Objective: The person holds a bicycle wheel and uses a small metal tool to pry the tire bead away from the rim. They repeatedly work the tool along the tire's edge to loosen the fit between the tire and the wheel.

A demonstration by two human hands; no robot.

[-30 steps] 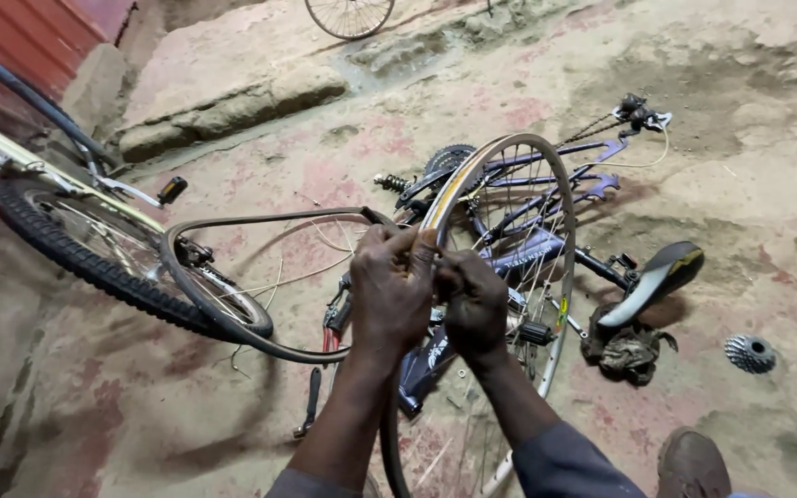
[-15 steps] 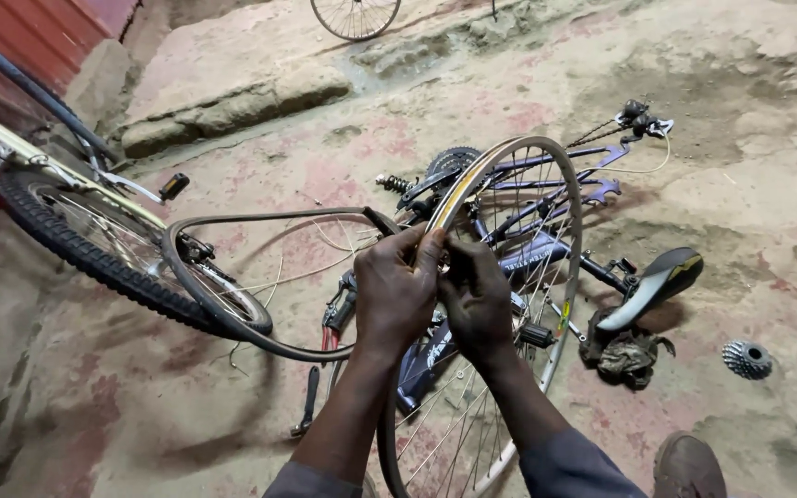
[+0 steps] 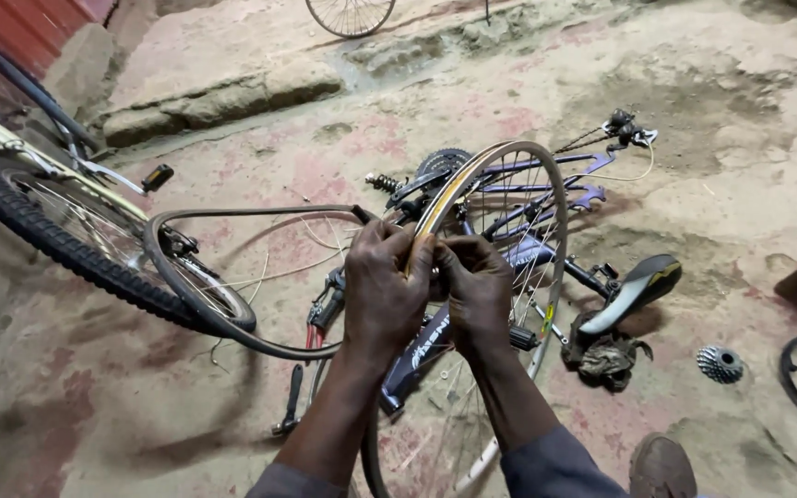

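Both hands pinch the top of the bare wheel rim [image 3: 500, 231], left hand [image 3: 385, 290] and right hand [image 3: 477, 295] clamped side by side so the rim stands upright. It rises over the purple bike frame [image 3: 546, 198] lying on the floor [image 3: 740, 184]; a loose tyre [image 3: 205, 295] curls just left.

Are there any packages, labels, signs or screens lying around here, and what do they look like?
No packages, signs or screens.
Frame label: pale lettering along the dark blue bicycle frame lying on the ground, just below the hands.
Rim sticker: small yellowish patch on the silver wheel rim that the left hand and right hand grip.
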